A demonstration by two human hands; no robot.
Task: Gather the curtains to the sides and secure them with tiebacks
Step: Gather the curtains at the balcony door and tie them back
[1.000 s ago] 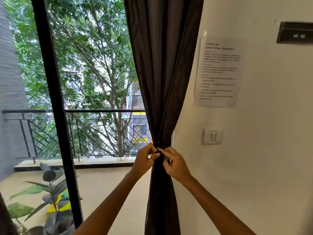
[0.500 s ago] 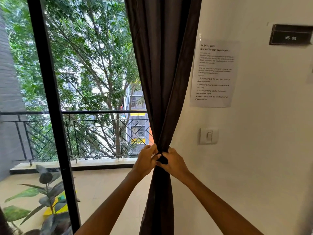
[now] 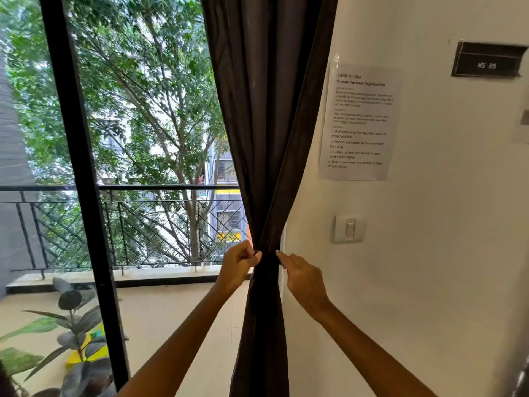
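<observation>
A dark brown curtain [image 3: 269, 110] hangs gathered against the right side of the window, pinched narrow at waist height. A dark tieback [image 3: 267, 257] wraps that narrow point, hard to tell from the fabric. My left hand [image 3: 237, 266] pinches the tieback's left end between thumb and fingers. My right hand [image 3: 300, 275] is on the right side, fingertips touching the tieback's right edge next to the wall. Below the tie the curtain falls straight down.
A white wall [image 3: 429, 282] stands right of the curtain, with a taped paper sheet [image 3: 360, 121], a light switch [image 3: 348, 229] and a dark sign [image 3: 488, 60]. A black window frame post [image 3: 83, 196] is at left, a potted plant [image 3: 71, 339] and balcony railing [image 3: 128, 224] beyond the glass.
My two hands were pressed together at the front of the tie; now they have drawn apart to either side of the curtain. The view has shifted slightly.
</observation>
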